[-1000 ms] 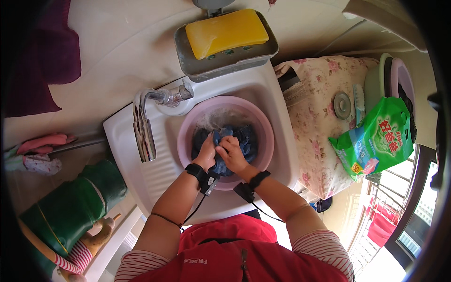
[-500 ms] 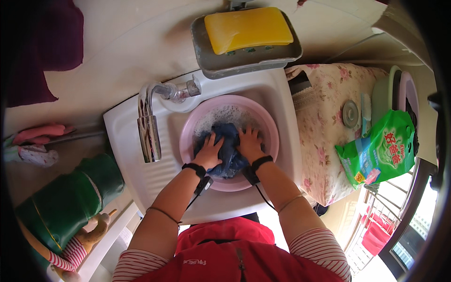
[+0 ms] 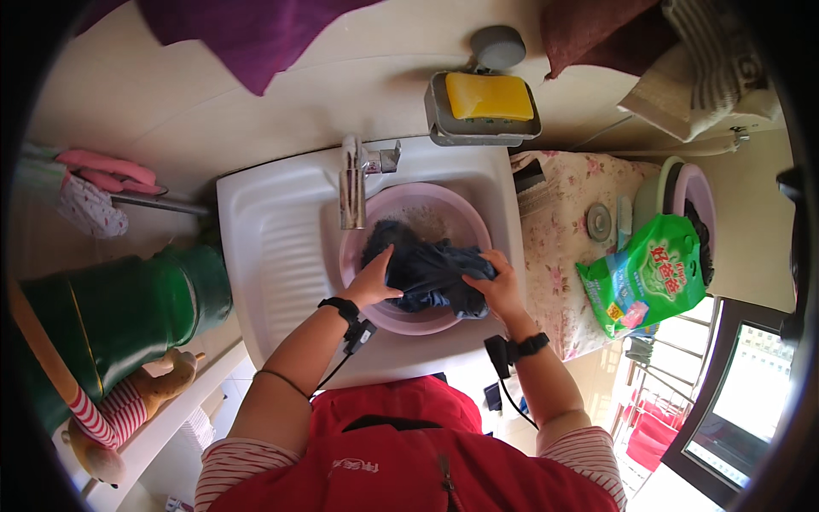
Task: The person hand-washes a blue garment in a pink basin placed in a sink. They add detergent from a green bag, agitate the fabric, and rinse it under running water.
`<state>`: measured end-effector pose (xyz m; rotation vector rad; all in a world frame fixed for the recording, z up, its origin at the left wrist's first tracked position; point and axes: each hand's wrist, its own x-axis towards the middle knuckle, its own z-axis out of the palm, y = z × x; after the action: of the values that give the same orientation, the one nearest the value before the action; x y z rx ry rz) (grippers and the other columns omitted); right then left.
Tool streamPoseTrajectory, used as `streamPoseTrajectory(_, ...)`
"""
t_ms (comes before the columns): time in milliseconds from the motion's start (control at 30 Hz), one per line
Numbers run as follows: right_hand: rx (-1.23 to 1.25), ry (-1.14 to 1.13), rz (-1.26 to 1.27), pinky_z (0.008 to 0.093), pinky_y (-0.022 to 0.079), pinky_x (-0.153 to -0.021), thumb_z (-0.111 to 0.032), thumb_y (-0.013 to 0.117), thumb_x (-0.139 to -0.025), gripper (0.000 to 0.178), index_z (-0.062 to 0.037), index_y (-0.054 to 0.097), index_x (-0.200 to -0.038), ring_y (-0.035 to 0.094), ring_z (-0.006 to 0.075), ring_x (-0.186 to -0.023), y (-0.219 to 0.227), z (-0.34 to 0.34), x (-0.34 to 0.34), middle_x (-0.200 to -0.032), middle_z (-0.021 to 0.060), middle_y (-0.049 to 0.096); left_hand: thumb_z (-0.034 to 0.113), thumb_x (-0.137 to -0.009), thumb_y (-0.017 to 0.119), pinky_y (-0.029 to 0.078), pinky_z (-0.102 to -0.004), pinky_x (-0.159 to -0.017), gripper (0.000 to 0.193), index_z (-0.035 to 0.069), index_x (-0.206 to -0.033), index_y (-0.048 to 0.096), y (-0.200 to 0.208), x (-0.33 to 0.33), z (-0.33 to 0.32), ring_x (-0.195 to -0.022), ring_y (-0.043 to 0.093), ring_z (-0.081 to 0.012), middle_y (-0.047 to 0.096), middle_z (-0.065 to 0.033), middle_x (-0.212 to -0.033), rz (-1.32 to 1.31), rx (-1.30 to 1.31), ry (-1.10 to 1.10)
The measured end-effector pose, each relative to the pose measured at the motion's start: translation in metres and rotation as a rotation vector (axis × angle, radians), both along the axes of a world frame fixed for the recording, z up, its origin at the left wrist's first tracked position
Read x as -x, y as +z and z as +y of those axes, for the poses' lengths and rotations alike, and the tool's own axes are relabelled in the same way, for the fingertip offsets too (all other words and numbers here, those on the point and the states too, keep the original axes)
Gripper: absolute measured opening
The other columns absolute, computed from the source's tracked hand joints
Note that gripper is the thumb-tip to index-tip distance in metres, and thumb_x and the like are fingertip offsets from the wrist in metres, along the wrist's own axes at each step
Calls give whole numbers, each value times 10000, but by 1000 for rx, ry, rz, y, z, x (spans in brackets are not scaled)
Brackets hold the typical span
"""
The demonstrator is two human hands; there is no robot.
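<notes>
Dark blue wet cloth, perhaps a garment (image 3: 431, 271), lies bunched in a round pink basin (image 3: 348, 256) of greyish, lightly sudsy water. My left hand (image 3: 373, 282) grips its left side, thumb up and the other fingers partly hidden by the cloth. On the other side my right hand (image 3: 502, 286) pinches the cloth between thumb and fingers near the basin's right rim. The cloth stretches between both hands. Beneath the basin is a white sink (image 3: 281, 256) with a ribbed left side. Close to the basin's upper left rim stands a chrome tap (image 3: 352, 196).
A grey dish (image 3: 479, 132) with a yellow bar (image 3: 489, 96) hangs on the wall above the sink. To the right, a flowered cloth cover (image 3: 554, 213) bears a green packet (image 3: 644, 277) and stacked basins (image 3: 701, 188). A dark green cylindrical thing (image 3: 128, 307) stands at left.
My hands have gone from spread and pressing on the cloth to gripping it. The right hand moved outward, drawing cloth toward the right rim. The foam looks thinner, and the view has shifted.
</notes>
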<state>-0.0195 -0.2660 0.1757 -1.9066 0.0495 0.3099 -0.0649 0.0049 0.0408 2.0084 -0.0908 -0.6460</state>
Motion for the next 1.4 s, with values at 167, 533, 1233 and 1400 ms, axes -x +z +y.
streamPoseTrajectory(167, -48, 187, -151, 294, 436, -856, 13, 799, -671, 295, -8, 670, -935, 552, 196, -957, 91, -3, 15, -1018, 67, 527, 320, -473, 945, 208, -504, -1152, 1384, 84, -1527, 80, 2, -34, -33, -1419, 160, -463, 139, -300, -1533, -163, 128, -104)
streamPoseTrajectory(533, 53, 140, -440, 295, 441, -849, 42, 811, -610, 335, -35, 665, -902, 558, 203, -926, 186, -14, 28, -1049, 94, 539, 355, -608, 867, 283, -524, -1107, 845, 117, -1338, 513, 4, -57, -61, -1313, 404, -379, 464, -184, -1401, -321, 113, -598)
streamPoseTrajectory(1233, -382, 167, 198, 320, 438, -962, 45, 760, -717, 656, -27, 487, -1309, 555, 167, -1099, -3, 60, 10, -1193, 73, 591, 176, -600, 870, 451, -366, -959, 846, 66, -1326, 449, 165, -45, 10, -1192, 502, -284, 491, -148, -1297, -397, 403, -55)
streamPoseTrajectory(1400, -859, 27, 339, 302, 483, -893, 88, 605, -794, 397, -27, 595, -1174, 633, 163, -986, 32, 34, 25, -1068, 53, 666, 241, -577, 914, 215, -473, -1157, 1174, 148, -1517, 217, 118, -27, 28, -1451, 154, -312, 169, -135, -1565, -193, 57, -173)
